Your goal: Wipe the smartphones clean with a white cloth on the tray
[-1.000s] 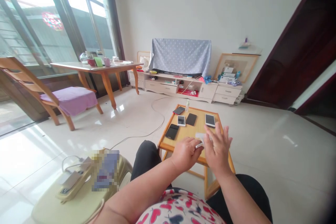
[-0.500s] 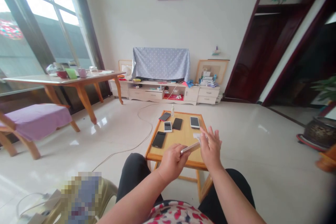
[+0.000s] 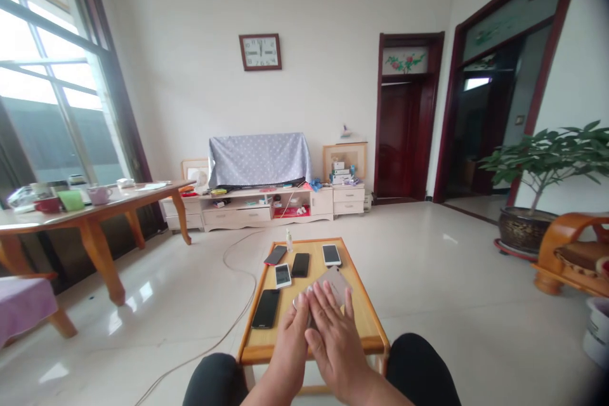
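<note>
My left hand [image 3: 289, 339] is closed around the near end of a smartphone [image 3: 339, 284], whose pale pinkish back faces up. Across that back lies my right hand [image 3: 333, 333], its fingers stretched out flat. A small white bit shows at its fingertips; I cannot make out what it is. Both hands are over the near part of a small wooden table [image 3: 364, 314]. On it lie a large black phone [image 3: 266, 309], a white phone [image 3: 283, 275], a black phone [image 3: 301, 264], a red-edged dark phone [image 3: 275, 256] and another white phone [image 3: 332, 255].
A small clear bottle [image 3: 288, 241] stands at the table's far edge. A cable [image 3: 233, 330] runs along the floor to the left. Farther off are a dining table [image 3: 157, 193] with cups, a low TV cabinet [image 3: 238, 218] and a potted plant [image 3: 526, 228].
The camera view has tilted up and swung right. The phone has gone from edge-on to back up, and my right hand has moved from its far end to lie flat over it.
</note>
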{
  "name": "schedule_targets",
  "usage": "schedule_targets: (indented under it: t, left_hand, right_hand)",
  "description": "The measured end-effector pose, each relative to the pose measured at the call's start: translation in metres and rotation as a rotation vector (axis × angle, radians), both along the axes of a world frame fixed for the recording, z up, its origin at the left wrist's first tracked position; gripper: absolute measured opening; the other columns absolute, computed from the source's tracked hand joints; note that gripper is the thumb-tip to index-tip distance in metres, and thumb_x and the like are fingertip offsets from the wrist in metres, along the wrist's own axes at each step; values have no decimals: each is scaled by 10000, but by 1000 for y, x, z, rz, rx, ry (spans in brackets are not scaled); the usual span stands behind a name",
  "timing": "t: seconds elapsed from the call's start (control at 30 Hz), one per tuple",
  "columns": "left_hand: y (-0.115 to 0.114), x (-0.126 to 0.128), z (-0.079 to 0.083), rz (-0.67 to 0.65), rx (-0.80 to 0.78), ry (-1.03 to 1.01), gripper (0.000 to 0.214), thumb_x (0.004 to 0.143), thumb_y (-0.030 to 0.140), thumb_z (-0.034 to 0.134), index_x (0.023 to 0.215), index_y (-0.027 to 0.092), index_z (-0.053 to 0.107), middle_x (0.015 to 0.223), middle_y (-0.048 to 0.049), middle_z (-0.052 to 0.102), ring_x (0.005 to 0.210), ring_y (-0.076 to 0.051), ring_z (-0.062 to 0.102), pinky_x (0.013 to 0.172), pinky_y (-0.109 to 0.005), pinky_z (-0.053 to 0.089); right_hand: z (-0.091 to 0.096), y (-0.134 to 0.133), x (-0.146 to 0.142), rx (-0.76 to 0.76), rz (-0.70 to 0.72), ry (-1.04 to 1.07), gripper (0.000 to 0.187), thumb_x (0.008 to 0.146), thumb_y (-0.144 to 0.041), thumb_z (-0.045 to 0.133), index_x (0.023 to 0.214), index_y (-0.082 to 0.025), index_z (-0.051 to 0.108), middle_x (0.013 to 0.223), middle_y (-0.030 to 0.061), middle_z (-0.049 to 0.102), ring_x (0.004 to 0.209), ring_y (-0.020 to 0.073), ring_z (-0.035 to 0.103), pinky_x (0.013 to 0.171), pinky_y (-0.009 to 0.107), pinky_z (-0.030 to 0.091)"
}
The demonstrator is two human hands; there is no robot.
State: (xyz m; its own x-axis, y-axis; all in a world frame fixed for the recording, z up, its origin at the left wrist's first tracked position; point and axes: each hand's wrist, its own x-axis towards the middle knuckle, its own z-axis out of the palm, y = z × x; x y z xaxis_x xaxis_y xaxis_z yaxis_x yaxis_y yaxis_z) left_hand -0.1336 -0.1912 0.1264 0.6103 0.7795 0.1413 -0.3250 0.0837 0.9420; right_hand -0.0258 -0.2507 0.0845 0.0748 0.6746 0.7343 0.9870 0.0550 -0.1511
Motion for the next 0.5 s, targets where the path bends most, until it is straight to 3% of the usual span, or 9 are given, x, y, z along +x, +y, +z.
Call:
schedule_targets:
  t: [0.2,0.27,0.4,0.5]
  left_hand:
    - [-4,-2,2,53,-2,55,624,870,628,587,1229,126,685,1250,-161,697,1176,-319,631,1065,-455,461]
    - [-3,-4,4,80,-3,80,641,864,649,578,1225,131,687,1270,-155,689,1219,-323,609,1083,-454,450]
    - [4,-7,6,188,64,160,654,773,699,645,1124,156,740,1309,-139,672,1334,-338,521,1135,-447,409]
    - [12,-14,2,208,81,232,617,763,702,645,1066,177,762,1211,-127,725,1296,-355,559,1083,-442,467]
  right_hand:
    - [11,-1,32,-9,-237,121,580,1054,-397,322,1595,-284,145,1609,74,282,1501,348,192,1142,723,187]
    - [12,-2,28,-32,-218,83,619,1044,-440,348,1597,-281,122,1614,76,256,1500,358,193,1139,724,196]
    - [6,-3,11,-52,-39,-133,700,1003,-506,426,1595,-302,115,1596,62,290,1470,378,280,1143,713,211]
    - [2,3,24,-18,-111,-111,702,1008,-492,414,1594,-305,75,1582,64,318,1443,386,336,1105,726,278]
